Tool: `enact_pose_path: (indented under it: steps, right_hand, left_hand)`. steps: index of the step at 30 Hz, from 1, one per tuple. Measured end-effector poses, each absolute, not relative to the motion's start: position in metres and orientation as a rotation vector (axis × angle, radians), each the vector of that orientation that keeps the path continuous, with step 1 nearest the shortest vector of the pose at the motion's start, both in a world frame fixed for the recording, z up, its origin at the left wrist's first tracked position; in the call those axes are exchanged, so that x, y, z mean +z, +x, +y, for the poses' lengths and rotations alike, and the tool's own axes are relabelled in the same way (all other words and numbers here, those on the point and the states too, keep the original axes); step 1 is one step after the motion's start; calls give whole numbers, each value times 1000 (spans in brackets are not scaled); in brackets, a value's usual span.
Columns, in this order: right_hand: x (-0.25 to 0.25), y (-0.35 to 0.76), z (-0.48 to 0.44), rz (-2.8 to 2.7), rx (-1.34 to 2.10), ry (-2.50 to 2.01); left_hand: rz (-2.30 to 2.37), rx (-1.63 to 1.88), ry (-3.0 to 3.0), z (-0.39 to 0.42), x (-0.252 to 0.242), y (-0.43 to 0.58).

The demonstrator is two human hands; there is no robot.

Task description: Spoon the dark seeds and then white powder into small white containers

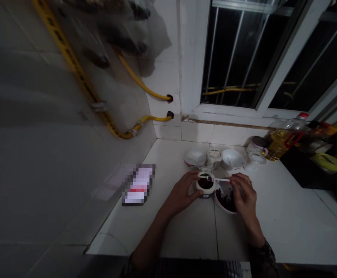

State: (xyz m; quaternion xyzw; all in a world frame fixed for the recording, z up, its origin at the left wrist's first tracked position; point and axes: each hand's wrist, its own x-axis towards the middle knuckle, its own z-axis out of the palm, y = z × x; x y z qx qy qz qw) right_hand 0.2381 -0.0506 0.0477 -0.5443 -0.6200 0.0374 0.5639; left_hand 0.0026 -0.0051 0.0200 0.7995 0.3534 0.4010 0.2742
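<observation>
My left hand [185, 193] grips the side of a small white-rimmed jar [205, 194] with dark contents. In my right hand [244, 195] is a thin white spoon [222, 180], held by its handle between thumb and fingers. The spoon's bowl end lies over the jar's mouth, with some dark bits on it. Just right of the jar stands a pink-edged bowl [226, 211] holding dark crumbly pieces. My right hand hangs over this bowl and covers part of it.
Behind the jar are a white bowl [232, 159], another bowl [192, 157] and a glass jar [214, 157]. A phone [139, 184] lies at left. An oil bottle [278, 141] and a black box [297, 166] stand at right. Yellow pipes [84, 83] run along the wall.
</observation>
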Motion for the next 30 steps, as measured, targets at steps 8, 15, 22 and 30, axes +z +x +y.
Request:
enact_pose_path:
  steps: [8, 15, 22, 30]
  right_hand:
    - [43, 257, -61, -1572, -208, -1275]
    - [34, 278, -54, -1686, -198, -1471]
    - [31, 271, -54, -1701, 208, -1500]
    - [39, 271, -54, -1368, 539, -1551]
  left_hand:
    - [962, 1071, 2159, -6, 21, 2]
    - [961, 1069, 2179, -5, 18, 1]
    - [960, 1068, 2181, -5, 20, 1]
    - [948, 1081, 2183, -4, 20, 1]
